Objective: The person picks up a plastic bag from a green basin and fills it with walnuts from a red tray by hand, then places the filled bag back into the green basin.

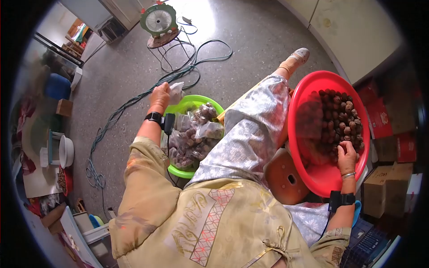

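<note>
Grasping a small translucent plastic bag (176, 93), the left hand (159, 97) hovers by the upper-left rim of the round lime-green plastic basin (197, 97), where filled clear plastic bags (191, 142) lie piled. Rightward, brown, rough-shelled walnuts (343, 117) lie in the large red plastic basin (322, 178); the right hand (347, 157) reaches in, fingertips drawn together at them, though whether its grip holds one I cannot tell.

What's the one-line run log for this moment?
left hand: grips translucent plastic bag by round green basin of bagged walnuts | right hand: at loose brown walnuts, round red basin | grasp unclear
</note>
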Action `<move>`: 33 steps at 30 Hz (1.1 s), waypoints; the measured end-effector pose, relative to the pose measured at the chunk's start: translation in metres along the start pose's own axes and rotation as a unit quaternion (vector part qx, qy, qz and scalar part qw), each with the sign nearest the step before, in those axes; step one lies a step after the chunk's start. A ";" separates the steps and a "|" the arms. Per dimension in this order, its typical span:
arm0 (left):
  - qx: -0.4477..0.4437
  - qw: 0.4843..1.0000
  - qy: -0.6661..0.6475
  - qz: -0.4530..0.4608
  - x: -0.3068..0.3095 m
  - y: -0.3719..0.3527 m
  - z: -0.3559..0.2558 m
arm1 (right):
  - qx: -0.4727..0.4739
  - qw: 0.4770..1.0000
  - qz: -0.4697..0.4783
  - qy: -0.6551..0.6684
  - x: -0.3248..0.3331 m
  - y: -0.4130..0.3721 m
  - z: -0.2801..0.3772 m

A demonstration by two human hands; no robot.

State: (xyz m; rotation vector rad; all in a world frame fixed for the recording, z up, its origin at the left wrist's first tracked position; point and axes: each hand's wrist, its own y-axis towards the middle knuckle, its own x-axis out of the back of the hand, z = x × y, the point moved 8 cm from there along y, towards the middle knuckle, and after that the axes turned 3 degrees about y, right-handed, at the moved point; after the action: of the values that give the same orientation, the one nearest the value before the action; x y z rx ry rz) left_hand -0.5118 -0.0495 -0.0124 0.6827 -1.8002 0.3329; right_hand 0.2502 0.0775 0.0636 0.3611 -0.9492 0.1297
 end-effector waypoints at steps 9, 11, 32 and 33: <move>-0.063 0.971 0.192 0.127 -0.174 -0.097 0.020 | -0.005 0.998 0.026 -0.055 -0.008 0.003 0.003; -0.032 0.979 0.170 0.112 -0.185 -0.101 0.017 | -0.003 0.998 0.029 -0.053 -0.011 0.004 0.004; -0.039 0.975 0.085 0.199 -0.160 -0.087 -0.033 | -0.017 0.997 0.067 -0.037 -0.020 -0.003 0.000; -0.050 0.981 0.061 0.178 -0.157 -0.082 -0.042 | -0.039 0.995 0.081 -0.035 -0.022 -0.004 -0.002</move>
State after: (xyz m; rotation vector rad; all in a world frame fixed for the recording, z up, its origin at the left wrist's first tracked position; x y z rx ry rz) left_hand -0.3976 -0.0467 -0.1542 0.2593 -1.8043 0.5079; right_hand 0.2398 0.0758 0.0441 0.2179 -1.0507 0.2291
